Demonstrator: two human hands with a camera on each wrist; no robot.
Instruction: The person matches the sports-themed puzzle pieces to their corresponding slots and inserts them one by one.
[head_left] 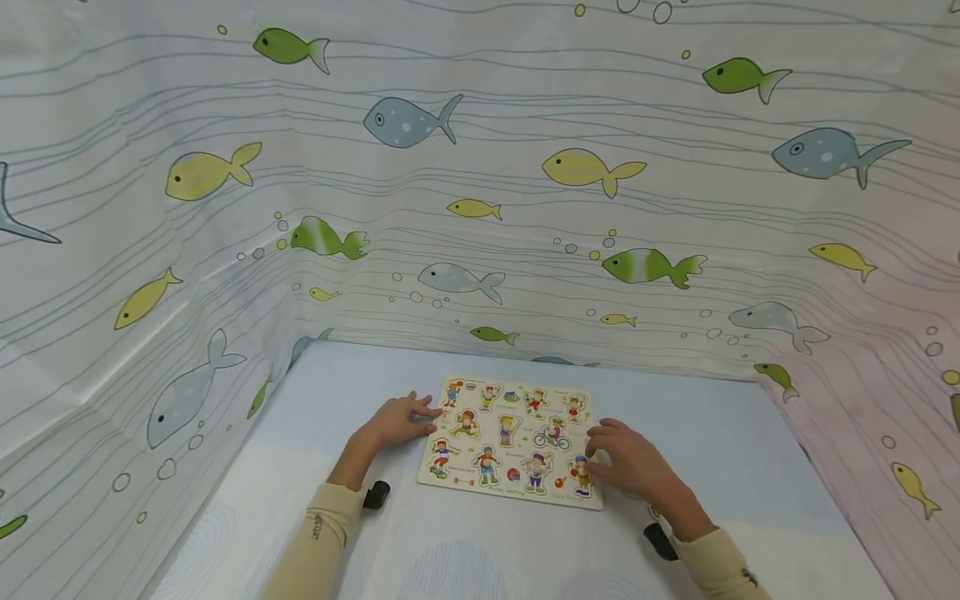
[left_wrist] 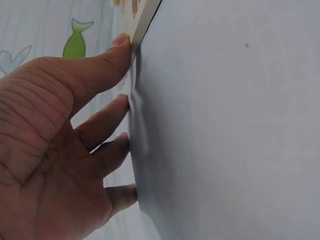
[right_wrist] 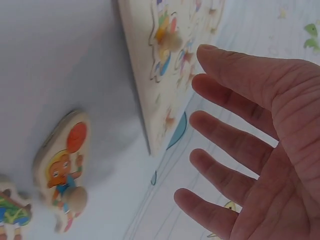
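A wooden peg puzzle board (head_left: 510, 437) with cartoon sports figures lies flat on the pale blue table (head_left: 712, 442). My left hand (head_left: 408, 417) rests at the board's left edge. In the left wrist view, the left hand (left_wrist: 60, 150) has its fingertips pressed on the table and its thumb against the board's edge (left_wrist: 145, 22). My right hand (head_left: 633, 467) is at the board's lower right corner. Seen from the right wrist, this hand (right_wrist: 250, 140) is spread with straight fingers and holds nothing. A loose piece (right_wrist: 62, 170), a figure with a red ball and a round knob, lies on the table beside the board (right_wrist: 165, 75).
White curtain walls (head_left: 480, 208) printed with fish close in the table at the back and both sides. Part of a second loose piece (right_wrist: 10, 210) shows at the right wrist view's lower left. Black wrist mounts (head_left: 375, 494) (head_left: 660, 540) sit behind each hand.
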